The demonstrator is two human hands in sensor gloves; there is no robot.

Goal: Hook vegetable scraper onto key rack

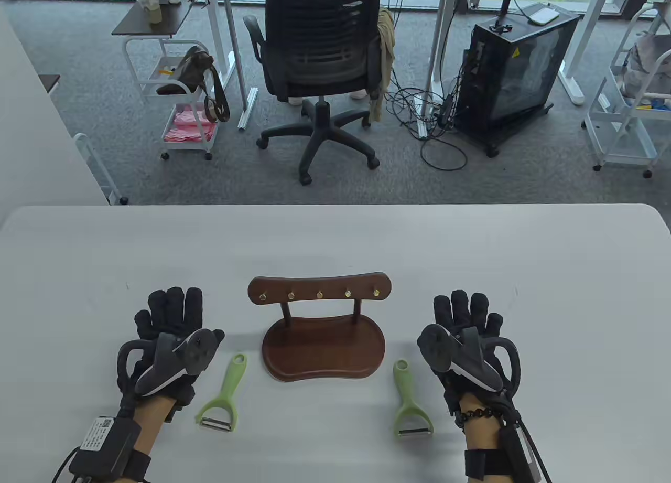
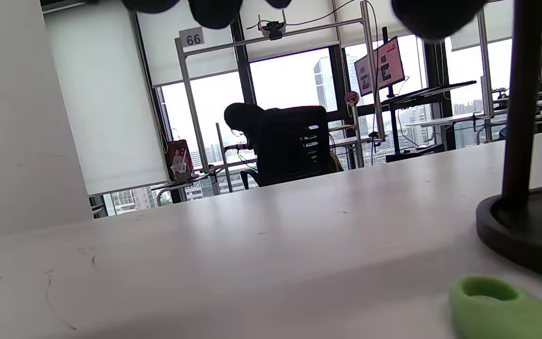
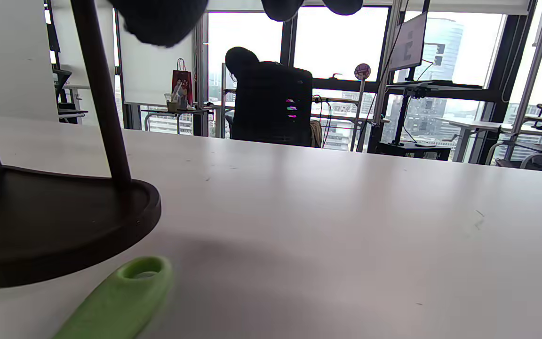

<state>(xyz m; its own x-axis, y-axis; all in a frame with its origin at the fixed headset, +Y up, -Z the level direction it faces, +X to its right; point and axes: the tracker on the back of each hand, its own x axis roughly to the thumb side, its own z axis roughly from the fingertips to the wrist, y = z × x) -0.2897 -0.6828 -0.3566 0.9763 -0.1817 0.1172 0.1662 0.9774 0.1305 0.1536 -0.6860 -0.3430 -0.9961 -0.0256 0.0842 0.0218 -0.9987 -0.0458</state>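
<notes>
Plainly light, stiff plastic, each green vegetable peeler lies on the counter flanking the wooden key rack, best pinched mid-handle, leaving the end hole free. Left hand and right hand rest flat, fingers spread, holding nothing.

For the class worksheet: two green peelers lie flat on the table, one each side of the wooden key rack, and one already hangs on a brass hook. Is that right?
Not quite. In the table view no peeler hangs on the key rack. Both the left peeler and the right peeler lie flat on the table, one each side.
</notes>
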